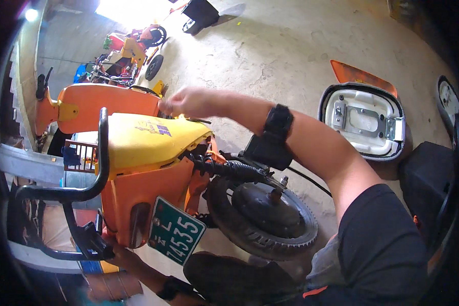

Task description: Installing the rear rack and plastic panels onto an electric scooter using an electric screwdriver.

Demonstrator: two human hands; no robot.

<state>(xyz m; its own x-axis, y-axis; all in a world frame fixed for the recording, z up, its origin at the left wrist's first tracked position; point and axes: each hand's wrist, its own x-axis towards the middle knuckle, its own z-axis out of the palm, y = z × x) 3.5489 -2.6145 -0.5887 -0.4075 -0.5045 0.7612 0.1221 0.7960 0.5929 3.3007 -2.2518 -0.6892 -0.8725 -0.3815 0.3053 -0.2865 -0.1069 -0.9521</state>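
An electric scooter with a yellow side panel [148,140] and orange rear bodywork [137,188] fills the left and middle. My right hand [186,102] is beyond the yellow panel's far edge, its fingers curled together and slightly blurred; anything inside them is hidden. My left hand [118,255] is low at the scooter's tail, beside the black tubular rear rack [104,153] and below the tail lamp [139,224]. Its fingers are mostly hidden behind the rack and bodywork. A green licence plate [176,232] hangs near the rear wheel [270,219] and its black shock absorber [224,167].
A detached seat [336,137], white underside showing, lies on the concrete floor to the right, against an orange panel [362,76]. Another padded piece [448,102] and a black bulky item [426,173] are at the far right. More scooters [127,53] and a black box [200,14] stand farther off.
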